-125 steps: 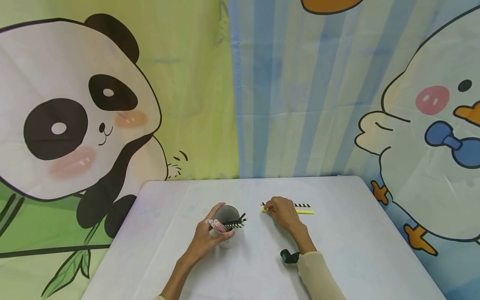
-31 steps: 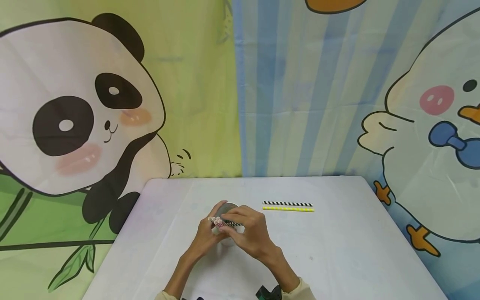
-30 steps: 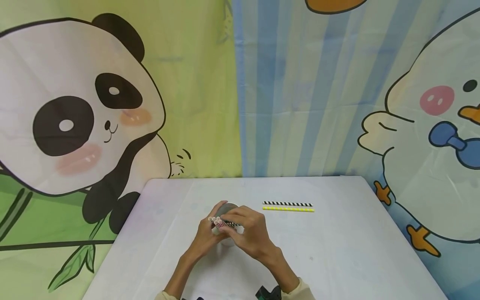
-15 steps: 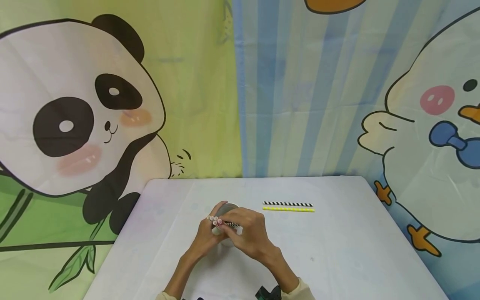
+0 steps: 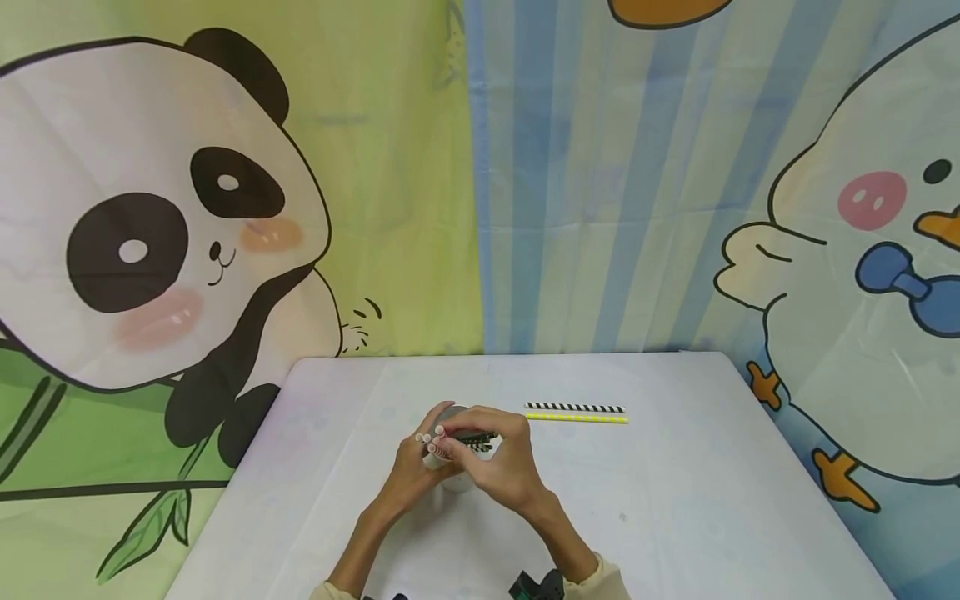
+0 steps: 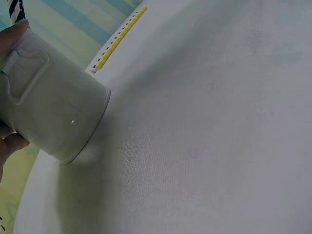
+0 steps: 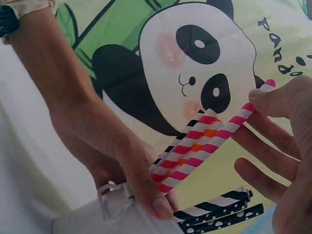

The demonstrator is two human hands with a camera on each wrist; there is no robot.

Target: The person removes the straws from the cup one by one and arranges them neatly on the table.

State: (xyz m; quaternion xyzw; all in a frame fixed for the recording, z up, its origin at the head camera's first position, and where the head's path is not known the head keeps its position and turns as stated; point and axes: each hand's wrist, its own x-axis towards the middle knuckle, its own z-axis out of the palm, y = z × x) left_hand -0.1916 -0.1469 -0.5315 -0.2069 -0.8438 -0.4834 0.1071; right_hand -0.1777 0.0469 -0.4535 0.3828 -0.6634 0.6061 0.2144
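Pink-and-white stripes wrap the slim, paper-looking straw [image 7: 222,135] that the person's right grip [image 5: 501,465] pinches near its upper end, at the lower centre of the head view. The left grip [image 5: 418,462] is curled round a white cylindrical cup [image 6: 63,102] with a looped side handle, steadying it beneath the straws; whether its base touches the white counter [image 5: 675,500] I cannot tell.

Half a second ago the pale straw ends sat bunched together under the right fingers. Now the pinched straw stands apart from its neighbours at the top, and the dark ends beyond the right fingers show more fully. That suggests one straw is being singled out, though its lower end is beside the others near the left thumb, so the separation looks partial.

At the centre of the right wrist view, a second pink-and-white striped straw [image 7: 194,138] leans beside an orange-and-white one. Black straws with white stripes and dots [image 7: 214,207] slant from the cup's mouth at lower right. Right of centre in the head view, a black-and-white striped straw [image 5: 576,408] and a yellow patterned straw [image 5: 576,418] lie side by side, unmoved, well apart from the cup.
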